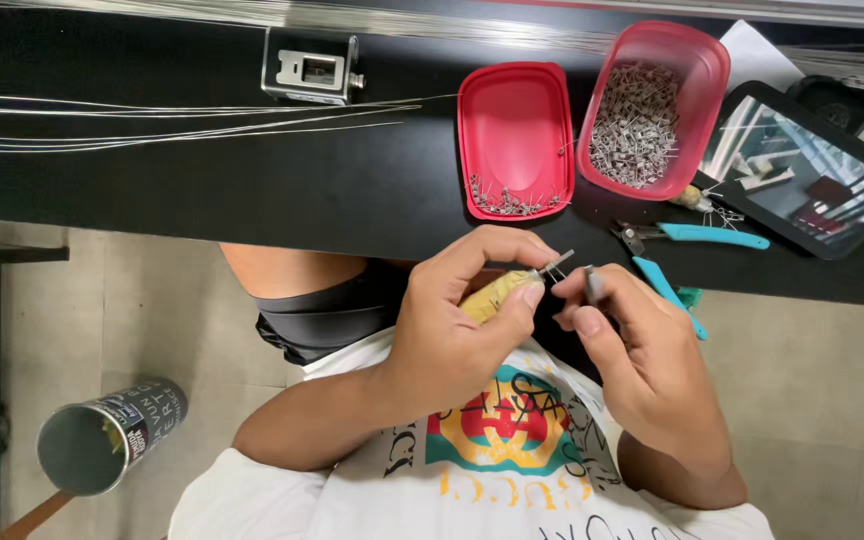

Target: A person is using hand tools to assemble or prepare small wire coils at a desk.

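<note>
My left hand (462,320) grips a small tool with a yellow handle (497,292); its thin metal tip (558,263) sticks out toward my right hand. My right hand (642,345) pinches a small grey metal piece (592,283) right beside that tip. Both hands hover over my lap, just below the front edge of the black table (252,190).
On the table are a red lid (512,130) with a few wire pieces, a red tub (697,70) full of small metal coils, teal-handled cutters (697,236), a dark tablet (802,175), a small metal jig (314,68) and long wires (152,120). A cylindrical can (112,435) lies on the floor.
</note>
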